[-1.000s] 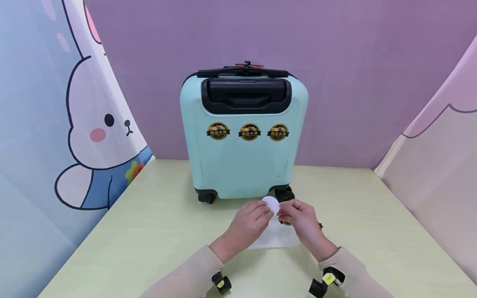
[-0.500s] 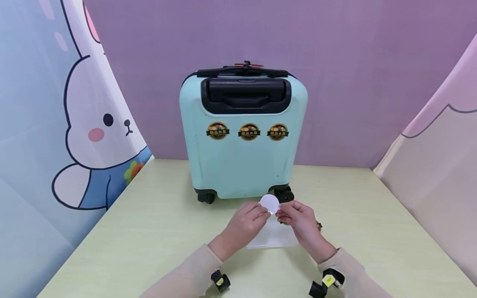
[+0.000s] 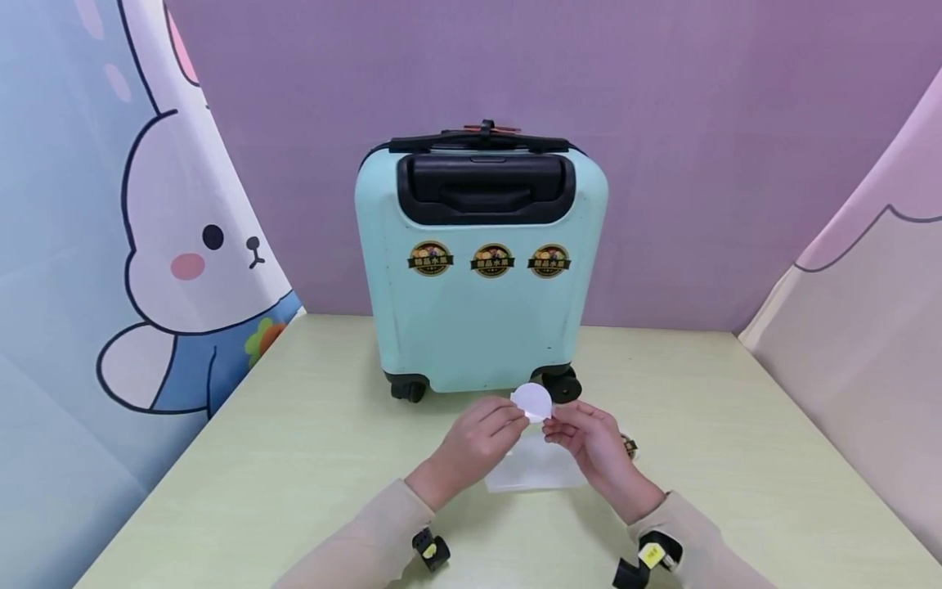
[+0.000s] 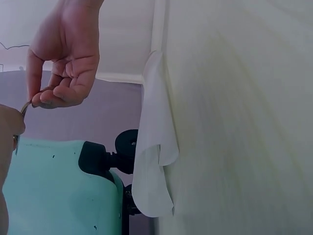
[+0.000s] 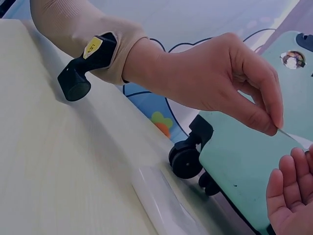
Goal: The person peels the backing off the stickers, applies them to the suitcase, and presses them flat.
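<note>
Between my two hands is a round sticker (image 3: 531, 402), its plain white side up, held in front of the suitcase's lower edge. My left hand (image 3: 471, 446) pinches its left edge between thumb and fingers. At the opposite edge, the thumb and fingertips of my right hand (image 3: 594, 450) pinch it too. The left wrist view shows the sticker (image 4: 22, 111) nearly edge-on, slightly curved. Below the hands a white backing sheet (image 3: 531, 473) lies on the table, curled up in the left wrist view. Part of another black-and-gold sticker (image 3: 630, 446) shows beside my right wrist.
A mint-green suitcase (image 3: 478, 327) stands upright behind the hands on black wheels (image 3: 408, 388). Three black-and-gold round stickers, the middle one (image 3: 492, 261) included, sit in a row below its black handle (image 3: 486, 188). Fabric backdrops (image 3: 699, 164) enclose the pale table (image 3: 294, 458).
The round sticker and my left hand have shifted slightly left, and more of its white face shows. My right hand now covers the printed sticker that showed beneath it earlier.
</note>
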Demonstrator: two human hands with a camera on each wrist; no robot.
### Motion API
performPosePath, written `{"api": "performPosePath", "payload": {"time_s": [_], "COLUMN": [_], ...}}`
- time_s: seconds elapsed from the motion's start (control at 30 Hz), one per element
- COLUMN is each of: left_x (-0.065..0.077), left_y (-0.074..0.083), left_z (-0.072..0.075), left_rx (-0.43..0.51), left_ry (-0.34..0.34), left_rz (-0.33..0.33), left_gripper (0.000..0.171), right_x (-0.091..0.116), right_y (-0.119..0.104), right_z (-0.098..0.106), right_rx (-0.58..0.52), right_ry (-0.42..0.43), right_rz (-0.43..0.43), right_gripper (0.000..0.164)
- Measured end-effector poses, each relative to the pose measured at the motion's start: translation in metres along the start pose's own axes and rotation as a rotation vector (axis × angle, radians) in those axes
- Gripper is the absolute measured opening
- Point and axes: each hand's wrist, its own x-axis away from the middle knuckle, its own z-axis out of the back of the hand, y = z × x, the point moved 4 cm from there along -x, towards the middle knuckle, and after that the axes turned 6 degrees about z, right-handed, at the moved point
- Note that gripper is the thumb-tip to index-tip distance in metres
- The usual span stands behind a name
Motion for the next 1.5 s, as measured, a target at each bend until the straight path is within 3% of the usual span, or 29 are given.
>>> {"api": "performPosePath", "payload": {"time_s": [0.43,0.7,1.0,1.13,1.27,1.5], "left_x": [-0.001,0.001,0.002,0.002,0.001,0.002], "left_y": [-0.003,-0.007,-0.025,-0.030,-0.033,-0.034], "left_z": [0.011,0.014,0.016,0.015,0.016,0.015], "left_rx": [0.021,0.107,0.360,0.494,0.561,0.712], "left_ry": [0.080,0.083,0.230,0.267,0.279,0.274], "left_rz": [-0.067,0.024,0.360,0.517,0.670,0.890], "left_gripper": [0.024,0.021,0.009,0.018,0.018,0.015], "right_x": [0.003,0.005,0.000,-0.002,-0.004,-0.007], "right_y": [-0.007,-0.010,-0.018,-0.020,-0.022,-0.022], "right_z": [-0.004,-0.003,0.009,0.007,0.004,0.000], "right_rx": [-0.031,-0.076,-0.127,-0.099,-0.057,0.049], "right_ry": [-0.219,-0.314,-0.259,-0.257,-0.211,-0.046], "right_rz": [0.025,0.037,0.109,0.130,0.140,0.115], "right_gripper": [0.038,0.042,0.046,0.043,0.039,0.029]}}
